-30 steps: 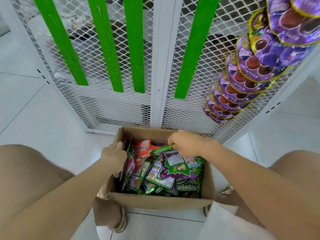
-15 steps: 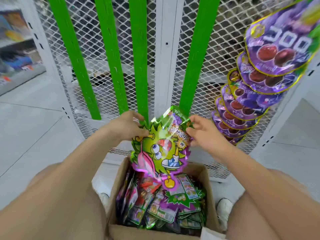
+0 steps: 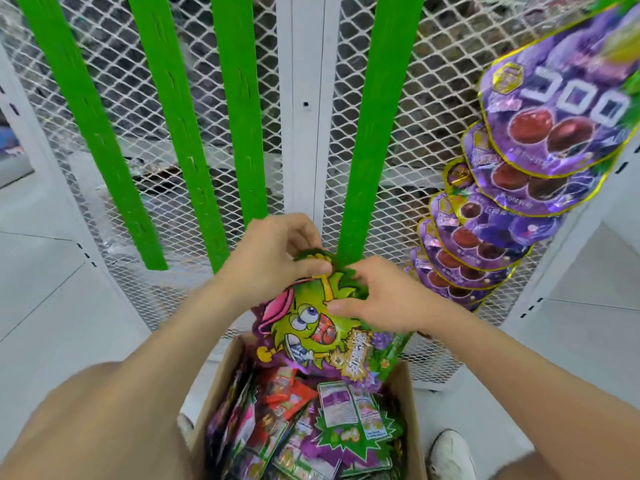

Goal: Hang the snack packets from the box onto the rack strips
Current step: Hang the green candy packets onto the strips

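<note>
A green and purple snack packet (image 3: 311, 330) with a cartoon monster hangs in front of me, its top edge pressed against the bottom end of the fourth green strip (image 3: 372, 133). My left hand (image 3: 273, 254) pinches the packet's top left corner. My right hand (image 3: 377, 292) grips the top right, fingers over the packet's face. Below, the open cardboard box (image 3: 410, 403) holds several more packets (image 3: 329, 420). Three other green strips (image 3: 180, 126) hang bare on the white mesh rack.
A column of purple grape packets (image 3: 512, 202) hangs on the far right of the mesh rack (image 3: 433, 98). A white post (image 3: 304, 98) divides the two mesh panels. My white shoe (image 3: 450, 452) sits right of the box. Pale tiled floor lies on both sides.
Both hands raised the monster packet from mid-air above the box up to the lower end of the fourth green strip and closed in on its top edge.
</note>
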`<state>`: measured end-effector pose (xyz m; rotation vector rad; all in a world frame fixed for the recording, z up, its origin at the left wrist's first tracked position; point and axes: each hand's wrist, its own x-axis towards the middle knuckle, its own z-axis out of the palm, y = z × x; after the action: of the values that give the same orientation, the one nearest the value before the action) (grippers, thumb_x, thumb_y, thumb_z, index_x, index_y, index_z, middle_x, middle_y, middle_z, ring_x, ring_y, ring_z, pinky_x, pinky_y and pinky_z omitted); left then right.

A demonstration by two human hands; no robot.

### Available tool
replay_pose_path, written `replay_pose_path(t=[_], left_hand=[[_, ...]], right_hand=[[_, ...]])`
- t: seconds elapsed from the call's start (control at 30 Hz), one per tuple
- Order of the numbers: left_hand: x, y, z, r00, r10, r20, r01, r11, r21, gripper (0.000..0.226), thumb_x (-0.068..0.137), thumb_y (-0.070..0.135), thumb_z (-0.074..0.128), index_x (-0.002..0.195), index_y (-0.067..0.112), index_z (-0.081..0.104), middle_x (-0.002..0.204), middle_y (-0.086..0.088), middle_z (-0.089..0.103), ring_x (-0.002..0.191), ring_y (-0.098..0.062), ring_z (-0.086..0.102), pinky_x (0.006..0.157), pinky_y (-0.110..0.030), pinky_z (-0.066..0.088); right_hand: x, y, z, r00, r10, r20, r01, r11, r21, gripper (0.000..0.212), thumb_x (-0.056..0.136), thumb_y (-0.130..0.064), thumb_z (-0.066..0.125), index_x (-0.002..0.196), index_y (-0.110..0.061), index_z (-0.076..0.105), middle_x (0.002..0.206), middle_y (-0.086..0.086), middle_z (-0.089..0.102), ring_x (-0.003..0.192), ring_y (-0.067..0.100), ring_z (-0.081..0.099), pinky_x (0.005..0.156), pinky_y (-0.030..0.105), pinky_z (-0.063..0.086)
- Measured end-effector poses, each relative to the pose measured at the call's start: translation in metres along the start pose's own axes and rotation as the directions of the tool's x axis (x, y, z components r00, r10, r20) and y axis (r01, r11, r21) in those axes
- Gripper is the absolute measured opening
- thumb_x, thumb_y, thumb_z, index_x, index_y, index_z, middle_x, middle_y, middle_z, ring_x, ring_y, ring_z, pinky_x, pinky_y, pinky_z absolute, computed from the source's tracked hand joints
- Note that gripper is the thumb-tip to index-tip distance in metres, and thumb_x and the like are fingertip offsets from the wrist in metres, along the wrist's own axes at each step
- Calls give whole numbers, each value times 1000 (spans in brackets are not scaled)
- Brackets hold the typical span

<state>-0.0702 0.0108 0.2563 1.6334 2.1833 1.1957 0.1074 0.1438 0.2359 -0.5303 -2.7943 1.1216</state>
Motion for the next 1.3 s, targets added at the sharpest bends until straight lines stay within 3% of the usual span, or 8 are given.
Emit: replay_pose_path(t=[0.1,0.23,0.43,0.63,0.83,1.07,1.2,1.3], left_hand=[[3,-5,-3,996,-50,-72,52,999,18,33,79,50,88,98,30,70,86,14,74,77,2,67,72,-18,50],[0,-18,3,988,-95,120,101,994,-44,31,87,49,82,86,21,68,68,-2,62,62,-7,49,63,-36,41],[-4,3,38,984,-43,172,45,999,-7,30,73,38,96,86,24,72,66,11,63,55,0,48,58,-21,37],[2,10,78,957,-238,-166,245,969,22,46,81,53,85,109,22,67,96,11,72,83,-10,71,77,-30,54],[15,12,102,913,-253,-320,345,897,275,46,83,72,71,85,27,64,80,7,73,81,-21,70,69,-40,59],[26,13,106,921,-243,-306,350,861,370,40,90,66,68,92,27,74,82,0,77,87,-31,73,71,-40,59],[19,14,111,914,-219,-343,317,911,264,26,92,53,73,97,28,69,88,6,78,89,-26,74,73,-42,59],[14,18,111,896,-203,-394,288,942,170,14,93,33,76,103,27,69,92,12,77,89,-18,74,75,-36,57]], right_hand=[[-12,10,-7,993,111,-28,-96,943,318,20,91,-18,80,109,-12,76,105,2,80,105,24,75,99,50,57],[-27,19,-1,962,272,-16,-219,808,548,25,86,-4,82,109,-12,77,103,6,81,102,30,77,96,52,59],[-33,23,-5,977,-57,-204,36,994,-104,11,84,-42,81,92,-38,76,78,-21,72,74,-4,65,74,19,49],[-27,35,-16,992,39,-121,-79,937,-340,21,84,-38,81,81,-20,69,69,-4,64,74,16,62,71,34,47],[-25,40,-22,972,190,-139,-234,843,-485,16,87,-25,73,95,-15,65,105,5,67,108,32,63,87,43,55],[-21,35,-23,965,244,-92,-259,859,-442,8,91,-17,66,87,-10,67,72,5,53,85,33,55,74,38,50],[-19,38,-23,949,292,-116,-312,834,-454,11,93,-15,63,97,-5,62,88,2,51,97,31,54,72,33,34],[-17,41,-18,942,311,-125,-336,871,-359,45,91,-15,68,135,-22,63,133,6,64,127,30,56,100,32,46]])
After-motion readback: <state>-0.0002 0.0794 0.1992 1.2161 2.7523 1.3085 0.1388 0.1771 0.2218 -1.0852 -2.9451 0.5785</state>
